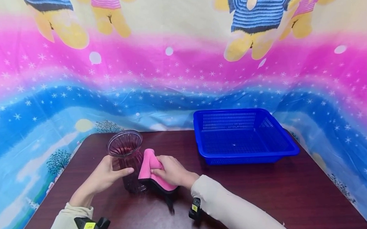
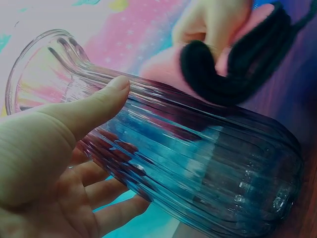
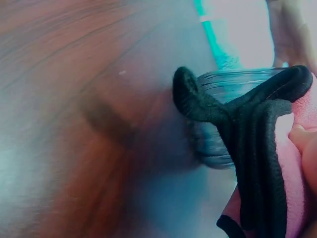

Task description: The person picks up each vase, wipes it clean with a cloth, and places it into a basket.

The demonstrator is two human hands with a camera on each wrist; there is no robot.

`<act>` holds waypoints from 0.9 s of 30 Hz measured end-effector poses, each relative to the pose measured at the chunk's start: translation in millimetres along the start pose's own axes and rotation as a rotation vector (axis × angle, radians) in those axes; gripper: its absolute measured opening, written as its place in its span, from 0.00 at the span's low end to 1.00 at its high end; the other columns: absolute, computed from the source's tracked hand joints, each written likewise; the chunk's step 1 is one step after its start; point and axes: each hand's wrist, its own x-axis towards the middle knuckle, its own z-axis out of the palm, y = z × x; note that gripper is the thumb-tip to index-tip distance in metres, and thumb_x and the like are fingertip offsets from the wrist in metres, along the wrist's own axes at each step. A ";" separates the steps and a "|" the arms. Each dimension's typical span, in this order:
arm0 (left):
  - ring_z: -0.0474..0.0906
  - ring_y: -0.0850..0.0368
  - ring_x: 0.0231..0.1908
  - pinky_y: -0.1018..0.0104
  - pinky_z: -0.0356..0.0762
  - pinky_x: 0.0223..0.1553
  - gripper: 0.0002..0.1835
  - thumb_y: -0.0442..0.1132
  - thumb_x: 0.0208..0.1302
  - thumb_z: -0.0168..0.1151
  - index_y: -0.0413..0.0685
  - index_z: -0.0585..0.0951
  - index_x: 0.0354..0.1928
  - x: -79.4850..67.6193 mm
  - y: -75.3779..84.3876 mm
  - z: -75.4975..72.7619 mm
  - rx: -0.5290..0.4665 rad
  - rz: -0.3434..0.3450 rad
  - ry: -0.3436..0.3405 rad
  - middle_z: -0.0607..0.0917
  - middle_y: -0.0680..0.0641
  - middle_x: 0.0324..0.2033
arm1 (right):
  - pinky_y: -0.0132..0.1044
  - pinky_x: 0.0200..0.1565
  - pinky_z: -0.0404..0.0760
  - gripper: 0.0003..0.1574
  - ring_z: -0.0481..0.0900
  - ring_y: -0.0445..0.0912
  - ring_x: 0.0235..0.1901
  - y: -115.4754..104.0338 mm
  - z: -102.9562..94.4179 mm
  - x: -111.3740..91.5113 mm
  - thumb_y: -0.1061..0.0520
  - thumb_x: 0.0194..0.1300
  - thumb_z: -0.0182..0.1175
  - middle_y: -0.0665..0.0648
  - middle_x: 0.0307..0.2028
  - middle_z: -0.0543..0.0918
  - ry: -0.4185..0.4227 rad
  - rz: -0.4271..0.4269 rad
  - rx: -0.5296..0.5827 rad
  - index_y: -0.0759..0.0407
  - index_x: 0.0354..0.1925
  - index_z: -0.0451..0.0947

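Observation:
A clear ribbed glass vase (image 1: pixel 131 162) with a flared rim stands near the middle left of the table in the head view. My left hand (image 1: pixel 101 175) grips it below the rim, thumb along the near side and fingers behind the glass, as the left wrist view shows. A pink cloth (image 1: pixel 148 166) with black edging is bunched in my right hand (image 1: pixel 174 172), pinched between thumb and fingers. The cloth lies right up against the vase's right side. In the right wrist view the black edging (image 3: pixel 255 163) overlaps the vase's lower part.
A blue plastic basket (image 1: pixel 246 154) with perforated sides sits at the back right of the dark wood table (image 1: pixel 254 196). Behind the table hangs a colourful printed curtain (image 1: pixel 169 77). A black strap loop (image 1: pixel 170 204) dangles from the cloth toward the tabletop.

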 end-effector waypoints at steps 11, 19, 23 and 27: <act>0.77 0.77 0.47 0.77 0.79 0.48 0.25 0.36 0.60 0.67 0.39 0.73 0.58 -0.4 -1.8 0.4 -0.005 0.052 -0.018 0.83 0.38 0.52 | 0.26 0.33 0.70 0.08 0.73 0.39 0.30 -23.2 -21.4 10.1 0.49 0.63 0.64 0.48 0.28 0.79 0.074 -0.044 0.069 0.51 0.35 0.79; 0.77 0.76 0.47 0.75 0.80 0.48 0.26 0.35 0.60 0.67 0.38 0.72 0.59 -1.5 -1.8 0.2 -0.006 0.044 -0.026 0.82 0.37 0.52 | 0.27 0.35 0.72 0.10 0.74 0.38 0.31 -30.1 -25.1 11.4 0.46 0.62 0.64 0.47 0.30 0.80 0.061 -0.038 -0.028 0.50 0.35 0.79; 0.77 0.76 0.47 0.76 0.79 0.48 0.26 0.35 0.59 0.67 0.38 0.72 0.59 -1.1 -1.2 0.4 0.007 0.042 -0.018 0.82 0.38 0.52 | 0.28 0.35 0.73 0.10 0.75 0.38 0.31 -30.1 -24.5 11.9 0.46 0.62 0.65 0.47 0.31 0.81 0.058 -0.039 -0.071 0.50 0.36 0.79; 0.77 0.77 0.47 0.77 0.78 0.49 0.25 0.36 0.59 0.67 0.39 0.73 0.59 -1.4 -0.7 -0.1 0.016 0.044 -0.016 0.82 0.38 0.52 | 0.28 0.33 0.73 0.10 0.74 0.38 0.30 -29.9 -23.7 12.6 0.46 0.61 0.66 0.47 0.30 0.80 0.043 -0.025 -0.083 0.49 0.35 0.79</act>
